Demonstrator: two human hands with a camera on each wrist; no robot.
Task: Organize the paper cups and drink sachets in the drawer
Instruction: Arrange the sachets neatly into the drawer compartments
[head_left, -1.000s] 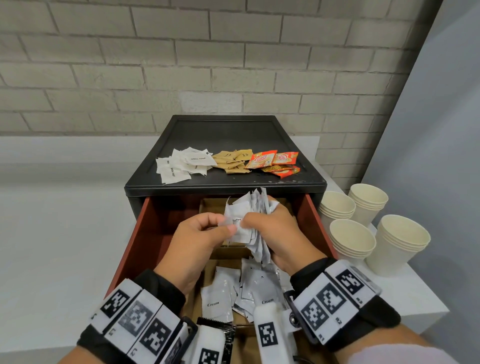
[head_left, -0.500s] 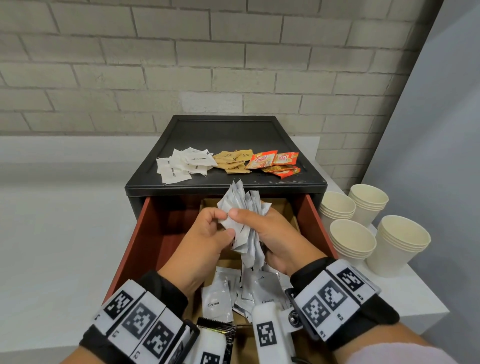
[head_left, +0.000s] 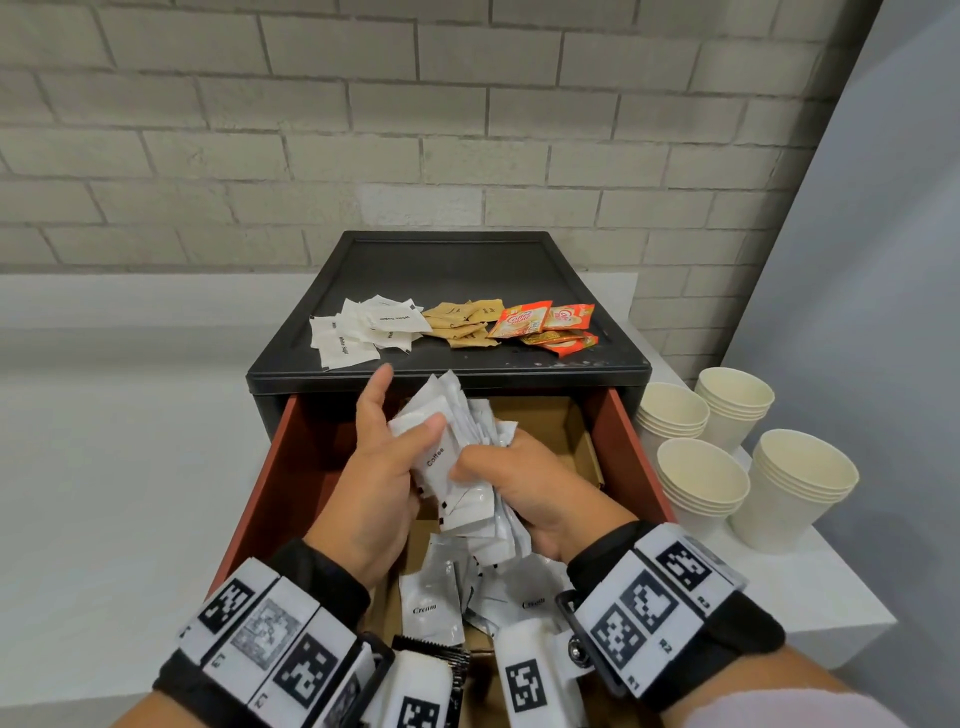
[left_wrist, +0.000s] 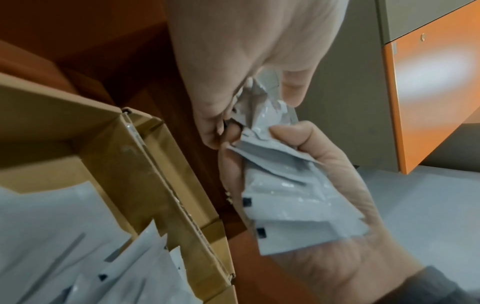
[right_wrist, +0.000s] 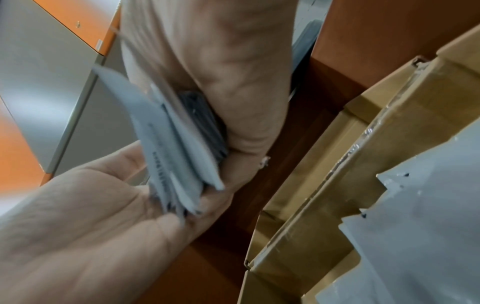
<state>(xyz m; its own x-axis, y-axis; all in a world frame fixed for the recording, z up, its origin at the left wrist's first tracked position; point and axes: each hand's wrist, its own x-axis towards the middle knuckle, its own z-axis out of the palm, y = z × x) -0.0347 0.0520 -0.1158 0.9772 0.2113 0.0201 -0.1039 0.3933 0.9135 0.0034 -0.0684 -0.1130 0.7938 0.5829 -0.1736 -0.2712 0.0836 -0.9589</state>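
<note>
Both hands hold one bundle of white sachets (head_left: 457, 457) above the open red-brown drawer (head_left: 270, 493). My left hand (head_left: 382, 473) pinches it from the left, thumb across a sachet marked "Coffee", index finger sticking up. My right hand (head_left: 524, 475) grips the bundle's right side. The left wrist view shows the bundle (left_wrist: 280, 195) between my left hand (left_wrist: 342, 181) and right hand (left_wrist: 246, 51). In the right wrist view its edges (right_wrist: 176, 148) lie in my right hand (right_wrist: 91, 205). White "Cream" sachets (head_left: 431, 603) lie in the near cardboard compartment. Paper cup stacks (head_left: 701, 483) stand to the right.
A cardboard divider box (head_left: 569, 431) sits inside the drawer. On the black cabinet top (head_left: 447, 265) lie white sugar sachets (head_left: 363, 330), brown sachets (head_left: 462, 322) and orange sachets (head_left: 545, 325). A brick wall stands behind, and the white counter's edge runs just right of the cups.
The loose handful has been gathered into a tighter, upright bundle and raised slightly. My left thumb now lies across its front and my left index finger has straightened upward.
</note>
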